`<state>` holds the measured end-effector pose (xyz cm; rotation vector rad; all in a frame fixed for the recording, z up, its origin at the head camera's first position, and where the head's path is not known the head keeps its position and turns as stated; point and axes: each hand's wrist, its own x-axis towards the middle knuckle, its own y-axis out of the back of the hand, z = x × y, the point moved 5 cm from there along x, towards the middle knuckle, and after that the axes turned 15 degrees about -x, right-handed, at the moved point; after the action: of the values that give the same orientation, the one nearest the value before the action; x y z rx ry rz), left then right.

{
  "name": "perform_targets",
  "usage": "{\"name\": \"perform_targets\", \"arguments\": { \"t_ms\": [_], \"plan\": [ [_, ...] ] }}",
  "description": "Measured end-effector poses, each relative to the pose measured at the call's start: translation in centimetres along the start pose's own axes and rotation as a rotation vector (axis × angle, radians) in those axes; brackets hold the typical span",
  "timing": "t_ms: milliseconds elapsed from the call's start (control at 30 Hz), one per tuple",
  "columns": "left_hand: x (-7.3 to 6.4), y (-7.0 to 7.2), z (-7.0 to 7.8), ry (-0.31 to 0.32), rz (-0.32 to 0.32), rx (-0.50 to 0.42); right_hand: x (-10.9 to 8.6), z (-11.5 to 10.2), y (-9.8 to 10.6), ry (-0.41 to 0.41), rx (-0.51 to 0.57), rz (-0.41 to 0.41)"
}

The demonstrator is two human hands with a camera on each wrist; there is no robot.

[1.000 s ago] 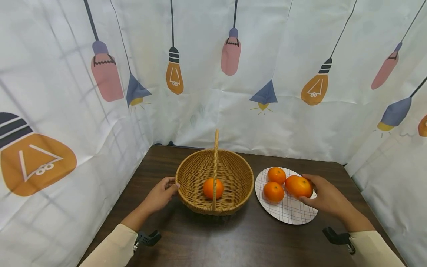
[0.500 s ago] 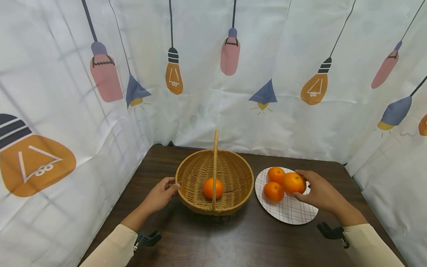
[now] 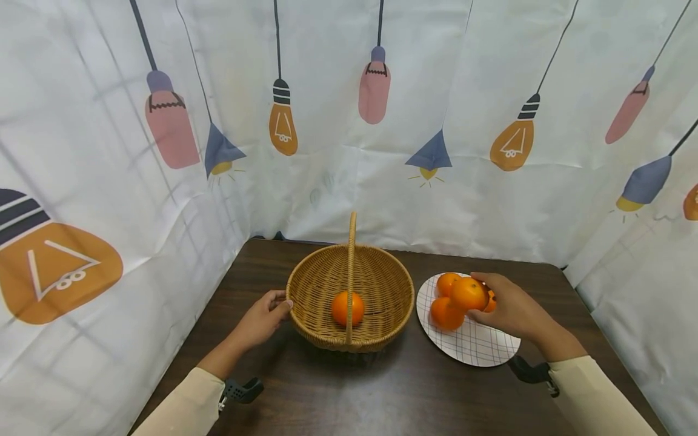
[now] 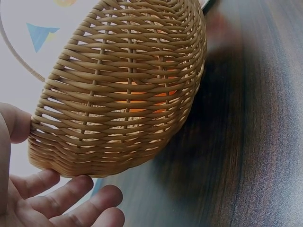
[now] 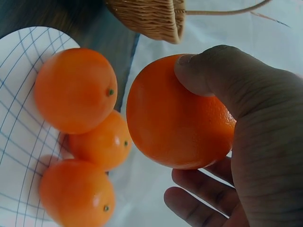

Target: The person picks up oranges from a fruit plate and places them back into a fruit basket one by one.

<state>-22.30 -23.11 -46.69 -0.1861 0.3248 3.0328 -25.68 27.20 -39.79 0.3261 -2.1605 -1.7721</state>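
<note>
My left hand pinches the left rim of a wicker basket, thumb over the edge and fingers on the outer wall, as the left wrist view shows. One orange lies in the basket, partly behind its upright handle. My right hand holds another orange above the white checked plate. Its thumb presses one side, with fingers round the far side. Beneath it, several oranges rest on the plate; in the head view the held fruit and hand partly cover them.
Basket and plate stand side by side on a dark wooden table. A white curtain printed with lamps and bulbs hangs behind the table and along both sides. Dark straps with devices sit at both wrists.
My right hand has lifted its orange and moved left across the plate, revealing an orange behind it. The left hand and basket have stayed in place.
</note>
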Motion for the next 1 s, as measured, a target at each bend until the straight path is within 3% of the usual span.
{"name": "perform_targets", "arguments": {
  "t_ms": [1000],
  "plan": [
    [0.0, -0.1, 0.1, 0.004, 0.011, 0.017, 2.9, -3.7, 0.1, 0.094, -0.013, 0.048]
  ]
}}
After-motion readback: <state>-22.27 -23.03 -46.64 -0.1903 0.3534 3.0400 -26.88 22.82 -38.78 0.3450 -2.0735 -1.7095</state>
